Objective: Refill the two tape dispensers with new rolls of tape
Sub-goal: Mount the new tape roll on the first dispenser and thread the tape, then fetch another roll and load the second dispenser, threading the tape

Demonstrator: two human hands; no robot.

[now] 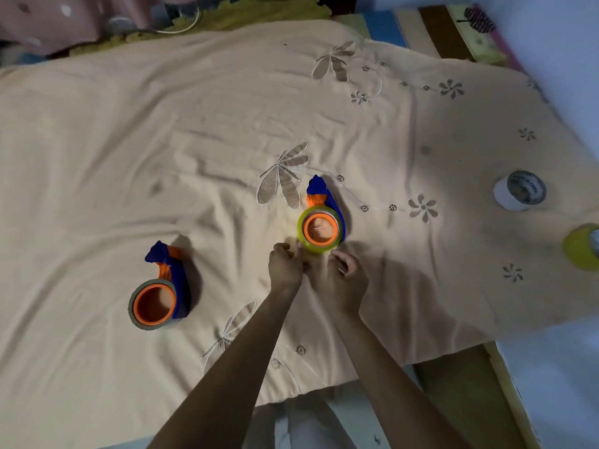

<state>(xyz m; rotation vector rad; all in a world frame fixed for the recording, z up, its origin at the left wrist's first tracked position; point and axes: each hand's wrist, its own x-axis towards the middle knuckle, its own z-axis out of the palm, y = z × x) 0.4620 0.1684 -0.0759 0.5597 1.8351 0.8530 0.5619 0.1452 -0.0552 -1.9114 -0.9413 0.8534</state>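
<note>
Two blue-and-orange tape dispensers lie on a peach cloth. The left dispenser [168,283] carries a grey-brown roll [151,304] around its orange hub. The middle dispenser [324,202] holds a yellow-green clear roll [319,230]. My left hand [285,262] and my right hand [345,270] meet at the near edge of that roll, fingers curled and pinching at its rim. Whether they hold the tape's end is too small to tell. A white roll [518,191] and a yellow roll [581,246] lie at the far right.
The peach embroidered cloth [227,124] covers the whole work surface, wrinkled in the middle. Its near edge hangs over at the bottom. A wooden frame edge [470,393] shows at the lower right, and striped fabric [437,30] lies at the back right.
</note>
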